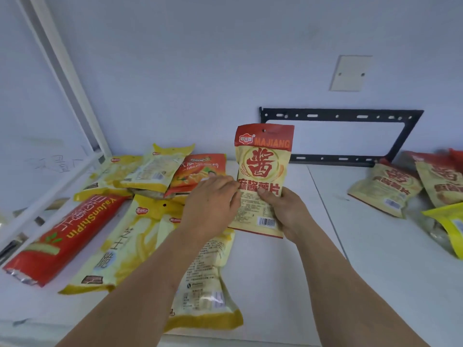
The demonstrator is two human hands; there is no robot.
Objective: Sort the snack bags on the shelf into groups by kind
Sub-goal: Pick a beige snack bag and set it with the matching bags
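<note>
Sorting under way. The right hand grips a cream-and-red foil sesame-crisp bag upright above the white shelf; the left hand touches its edge, fingers relaxed. Matching bags lie grouped at right; a mixed yellow-and-red pile remains unsorted at left.
</note>
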